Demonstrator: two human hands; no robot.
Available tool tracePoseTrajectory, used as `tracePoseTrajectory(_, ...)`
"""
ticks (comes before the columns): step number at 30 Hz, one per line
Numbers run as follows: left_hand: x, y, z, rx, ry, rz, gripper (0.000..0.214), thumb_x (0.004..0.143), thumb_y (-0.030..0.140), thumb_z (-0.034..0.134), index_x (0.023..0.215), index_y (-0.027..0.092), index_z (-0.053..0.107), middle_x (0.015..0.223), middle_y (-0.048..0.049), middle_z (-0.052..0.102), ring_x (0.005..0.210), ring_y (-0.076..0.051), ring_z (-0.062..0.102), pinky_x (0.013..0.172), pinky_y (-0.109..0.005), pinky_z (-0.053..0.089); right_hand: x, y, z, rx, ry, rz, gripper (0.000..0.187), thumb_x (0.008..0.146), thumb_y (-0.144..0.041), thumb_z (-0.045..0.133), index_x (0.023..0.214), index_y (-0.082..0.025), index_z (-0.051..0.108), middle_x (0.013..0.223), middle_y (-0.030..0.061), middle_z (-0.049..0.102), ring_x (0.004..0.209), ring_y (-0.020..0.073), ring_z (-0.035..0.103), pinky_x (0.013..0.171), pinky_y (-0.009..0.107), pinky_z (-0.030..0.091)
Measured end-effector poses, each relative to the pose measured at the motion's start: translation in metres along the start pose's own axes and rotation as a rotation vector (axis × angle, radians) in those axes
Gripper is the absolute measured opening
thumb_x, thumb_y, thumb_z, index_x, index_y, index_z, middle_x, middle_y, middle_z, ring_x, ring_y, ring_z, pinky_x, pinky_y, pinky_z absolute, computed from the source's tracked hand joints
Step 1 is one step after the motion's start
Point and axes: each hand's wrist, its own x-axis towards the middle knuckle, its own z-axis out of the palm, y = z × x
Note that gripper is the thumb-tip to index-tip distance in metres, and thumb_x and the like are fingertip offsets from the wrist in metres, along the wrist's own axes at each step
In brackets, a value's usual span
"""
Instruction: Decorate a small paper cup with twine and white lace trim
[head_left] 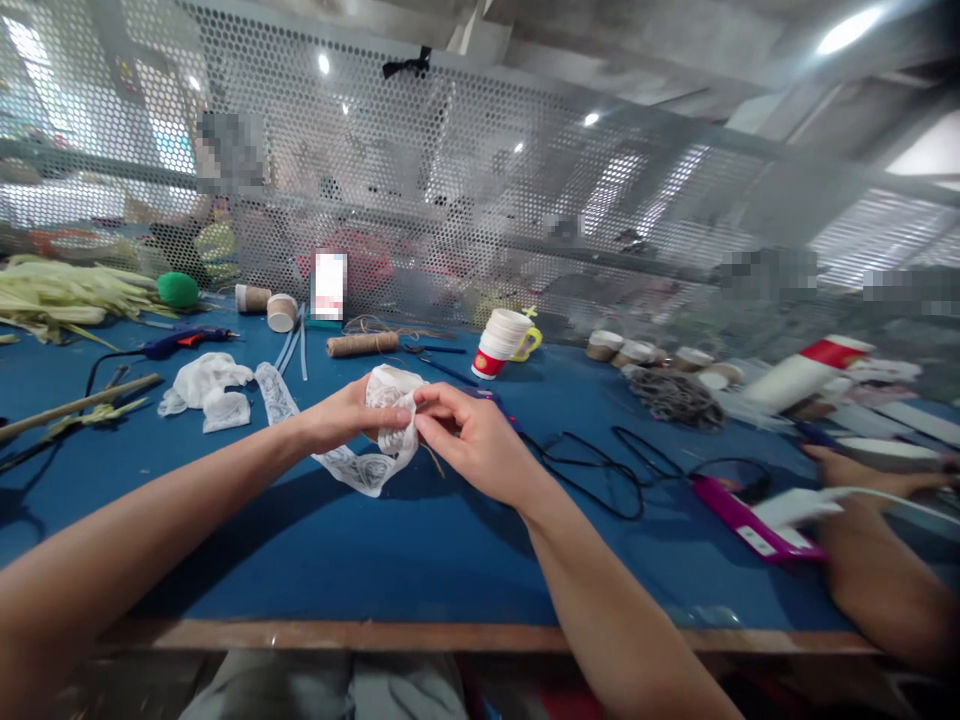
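Observation:
My left hand (346,415) is closed around a small cup-shaped piece (391,378) with a white top, its side largely covered by lace and fingers. White lace ribbon (364,473) wraps this piece, hangs in a loop below it and trails left across the table. Thumb and fingertips of my right hand (474,440) pinch the lace at the piece's right side. A thin brown strand sticks out beneath my right fingers. Left of my hands lies a crumpled heap of white lace (208,388).
On the blue table (345,570) are a glue gun (180,342), twine roll (363,345), stacked paper cups (501,340), lit phone (328,285), black cable (592,480) and magenta power strip (750,525). Another person's arm (874,560) reaches in at right. Perforated metal panel (420,150) stands behind.

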Motion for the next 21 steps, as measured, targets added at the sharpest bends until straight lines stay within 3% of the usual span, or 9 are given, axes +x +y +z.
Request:
tracePoseTrajectory(4,-0.002,-0.002,0.000,-0.215,-0.054,-0.104,0.038,0.067,0.028,0.067,0.099,0.014,0.054,0.083,-0.0036,0.056,0.073,-0.012,0.053,0.064,-0.024,0.039,0.002,0.000,-0.006,-0.117,0.128,-0.071,0.006,0.078,-0.020,0.050,0.083,-0.019,0.053,0.072,0.0004,0.059,0.063,0.0118,0.054,0.060,0.025,0.044)
tracePoseTrajectory(7,-0.003,-0.001,0.002,-0.315,-0.120,-0.143,0.038,0.066,0.028,0.068,0.099,0.013,0.055,0.085,-0.0042,0.057,0.074,-0.012,0.054,0.066,-0.024,0.040,0.003,0.002,-0.011,-0.260,0.259,-0.163,0.012,0.075,-0.023,0.054,0.087,-0.019,0.054,0.086,0.0050,0.057,0.078,0.0162,0.053,0.068,0.029,0.044)
tracePoseTrajectory(10,-0.005,0.000,0.004,-0.361,-0.161,-0.182,0.039,0.064,0.026,0.070,0.098,0.013,0.055,0.084,-0.0039,0.058,0.075,-0.012,0.055,0.069,-0.025,0.040,0.004,0.002,-0.011,-0.245,0.166,-0.233,0.014,0.077,-0.022,0.052,0.089,-0.018,0.055,0.096,0.0078,0.056,0.092,0.0189,0.050,0.080,0.033,0.041)
tracePoseTrajectory(14,-0.007,-0.002,0.004,-0.370,-0.185,-0.246,0.048,0.061,0.034,0.072,0.100,0.014,0.052,0.085,-0.0045,0.059,0.078,-0.015,0.057,0.072,-0.029,0.042,0.005,0.003,-0.008,-0.081,0.022,-0.095,0.013,0.080,-0.023,0.045,0.073,-0.015,0.054,0.076,0.0040,0.055,0.070,0.0135,0.051,0.066,0.027,0.042)
tracePoseTrajectory(18,-0.009,0.004,0.000,-0.235,-0.248,-0.354,0.067,0.060,0.055,0.064,0.112,0.018,0.042,0.091,-0.0073,0.058,0.074,-0.018,0.058,0.063,-0.031,0.044,0.007,0.007,-0.009,-0.029,0.151,0.050,0.014,0.076,-0.023,0.046,0.065,-0.015,0.051,0.060,-0.0013,0.048,0.055,0.0098,0.044,0.054,0.022,0.036)
tracePoseTrajectory(21,-0.010,0.018,-0.008,0.157,-0.221,-0.456,0.076,0.059,0.048,0.068,0.120,0.018,0.036,0.081,-0.0033,0.058,0.055,-0.009,0.052,0.049,-0.022,0.040,0.011,0.012,-0.011,-0.119,0.233,0.133,0.013,0.070,-0.020,0.048,0.059,-0.015,0.050,0.053,-0.0033,0.043,0.050,0.0086,0.038,0.050,0.021,0.032)
